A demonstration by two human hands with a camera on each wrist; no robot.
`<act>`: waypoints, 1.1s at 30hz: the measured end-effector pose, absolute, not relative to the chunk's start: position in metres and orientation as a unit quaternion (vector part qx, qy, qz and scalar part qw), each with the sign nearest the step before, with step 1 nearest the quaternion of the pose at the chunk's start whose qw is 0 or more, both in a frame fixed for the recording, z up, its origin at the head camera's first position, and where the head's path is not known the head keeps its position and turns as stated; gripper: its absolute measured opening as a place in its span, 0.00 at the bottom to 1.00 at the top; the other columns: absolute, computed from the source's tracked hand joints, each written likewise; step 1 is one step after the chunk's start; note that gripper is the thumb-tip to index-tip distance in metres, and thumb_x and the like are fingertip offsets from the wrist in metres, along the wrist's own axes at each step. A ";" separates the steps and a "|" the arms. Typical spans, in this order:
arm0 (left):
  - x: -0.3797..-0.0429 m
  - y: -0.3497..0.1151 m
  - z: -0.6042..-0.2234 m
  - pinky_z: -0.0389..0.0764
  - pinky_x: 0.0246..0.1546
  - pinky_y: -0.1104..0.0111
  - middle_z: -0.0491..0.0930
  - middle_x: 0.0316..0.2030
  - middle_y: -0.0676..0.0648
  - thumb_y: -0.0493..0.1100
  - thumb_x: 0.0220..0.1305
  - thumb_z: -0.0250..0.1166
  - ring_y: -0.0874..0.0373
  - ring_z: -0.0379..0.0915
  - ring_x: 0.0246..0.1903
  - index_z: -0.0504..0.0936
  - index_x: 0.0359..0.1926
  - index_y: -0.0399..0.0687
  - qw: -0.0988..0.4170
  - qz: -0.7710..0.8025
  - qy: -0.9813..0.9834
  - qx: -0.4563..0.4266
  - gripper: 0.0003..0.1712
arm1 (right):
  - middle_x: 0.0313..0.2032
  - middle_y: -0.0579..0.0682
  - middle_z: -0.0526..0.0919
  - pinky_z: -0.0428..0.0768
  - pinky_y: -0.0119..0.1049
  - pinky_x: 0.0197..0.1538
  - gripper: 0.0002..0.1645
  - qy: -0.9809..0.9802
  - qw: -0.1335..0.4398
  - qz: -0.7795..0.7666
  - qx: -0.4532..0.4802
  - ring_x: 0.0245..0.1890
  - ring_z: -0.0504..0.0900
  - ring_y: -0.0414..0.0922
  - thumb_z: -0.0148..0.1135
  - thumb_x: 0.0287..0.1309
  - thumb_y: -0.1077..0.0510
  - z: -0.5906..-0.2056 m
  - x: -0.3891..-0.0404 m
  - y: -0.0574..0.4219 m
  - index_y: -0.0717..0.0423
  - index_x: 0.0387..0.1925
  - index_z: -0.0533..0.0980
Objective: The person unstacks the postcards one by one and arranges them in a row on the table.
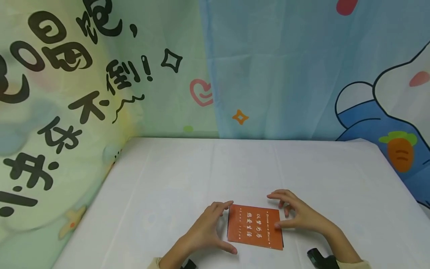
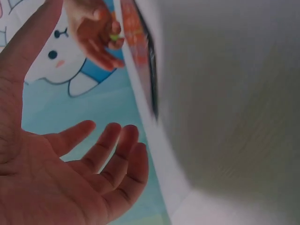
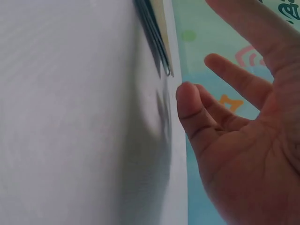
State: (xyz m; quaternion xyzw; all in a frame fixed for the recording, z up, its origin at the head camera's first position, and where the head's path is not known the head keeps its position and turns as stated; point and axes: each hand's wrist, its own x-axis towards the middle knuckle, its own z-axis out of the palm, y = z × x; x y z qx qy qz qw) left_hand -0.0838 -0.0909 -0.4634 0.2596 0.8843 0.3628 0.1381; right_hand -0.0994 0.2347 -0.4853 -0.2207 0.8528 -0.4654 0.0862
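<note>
An orange-red booklet (image 1: 255,226) with white lettering lies on the white table, its cover facing up. My left hand (image 1: 211,229) is at its left side, thumb and fingers spread apart around nothing. On the other side is my right hand (image 1: 299,215), the thumb tip overlapping the booklet's right edge in the head view and the other fingers loosely bent beyond it. In the right wrist view the booklet (image 3: 154,37) appears edge-on as thin stacked layers. The left wrist view shows the open left palm (image 2: 70,183) below the booklet's dark edge (image 2: 152,75).
The white table (image 1: 168,179) stretches back to a printed cloth backdrop (image 1: 268,74) with a cartoon figure at the right. Large dark characters cover the cloth at the left (image 1: 40,112). A black wrist device (image 1: 322,258) is by the right forearm.
</note>
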 end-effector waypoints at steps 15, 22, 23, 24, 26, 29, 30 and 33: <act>-0.082 -0.089 -0.484 0.72 0.54 0.68 0.65 0.59 0.50 0.60 0.33 0.83 0.63 0.65 0.51 0.59 0.73 0.44 0.153 0.312 0.897 0.273 0.67 | 0.63 0.65 0.61 0.72 0.31 0.39 0.41 0.831 0.158 -0.474 -0.244 0.37 0.71 0.41 0.76 0.47 0.54 -0.489 -0.102 0.245 0.63 0.62 0.71; -0.088 -0.085 -0.493 0.73 0.55 0.66 0.66 0.57 0.51 0.60 0.38 0.81 0.62 0.66 0.50 0.61 0.72 0.45 0.155 0.317 0.900 0.257 0.63 | 0.64 0.67 0.61 0.74 0.30 0.39 0.39 0.838 0.159 -0.449 -0.265 0.36 0.72 0.39 0.76 0.48 0.52 -0.488 -0.102 0.250 0.61 0.60 0.73; -0.089 -0.085 -0.493 0.74 0.51 0.68 0.66 0.57 0.51 0.60 0.38 0.81 0.63 0.66 0.47 0.61 0.72 0.45 0.156 0.320 0.900 0.252 0.62 | 0.64 0.67 0.61 0.74 0.30 0.38 0.38 0.837 0.153 -0.451 -0.271 0.36 0.72 0.39 0.75 0.49 0.52 -0.488 -0.102 0.250 0.62 0.60 0.73; -0.089 -0.085 -0.494 0.74 0.49 0.69 0.66 0.56 0.51 0.59 0.39 0.81 0.64 0.66 0.45 0.61 0.72 0.45 0.157 0.326 0.899 0.246 0.61 | 0.63 0.68 0.62 0.74 0.30 0.38 0.37 0.835 0.146 -0.453 -0.277 0.36 0.72 0.40 0.75 0.49 0.53 -0.488 -0.102 0.250 0.63 0.59 0.73; -0.089 -0.085 -0.495 0.73 0.43 0.72 0.67 0.56 0.51 0.57 0.41 0.81 0.66 0.65 0.41 0.62 0.72 0.46 0.160 0.340 0.895 0.238 0.59 | 0.62 0.68 0.62 0.74 0.30 0.38 0.36 0.833 0.135 -0.455 -0.284 0.36 0.72 0.40 0.75 0.50 0.53 -0.489 -0.102 0.249 0.63 0.58 0.73; -0.089 -0.085 -0.495 0.68 0.36 0.76 0.67 0.53 0.51 0.53 0.42 0.81 0.68 0.62 0.35 0.64 0.71 0.45 0.163 0.367 0.886 0.231 0.56 | 0.61 0.68 0.62 0.74 0.31 0.38 0.34 0.828 0.128 -0.460 -0.293 0.35 0.72 0.40 0.74 0.51 0.54 -0.491 -0.102 0.248 0.63 0.57 0.74; -0.089 -0.085 -0.495 0.68 0.36 0.76 0.67 0.53 0.51 0.52 0.42 0.81 0.68 0.62 0.35 0.64 0.71 0.45 0.162 0.374 0.884 0.230 0.56 | 0.61 0.68 0.62 0.74 0.31 0.38 0.34 0.827 0.128 -0.462 -0.293 0.35 0.72 0.41 0.74 0.51 0.54 -0.491 -0.102 0.249 0.62 0.57 0.74; -0.088 -0.084 -0.494 0.69 0.35 0.76 0.66 0.51 0.52 0.49 0.42 0.81 0.69 0.62 0.34 0.65 0.70 0.44 0.161 0.388 0.878 0.230 0.54 | 0.61 0.67 0.62 0.74 0.31 0.38 0.33 0.827 0.131 -0.463 -0.290 0.35 0.72 0.41 0.74 0.51 0.54 -0.491 -0.101 0.249 0.61 0.57 0.74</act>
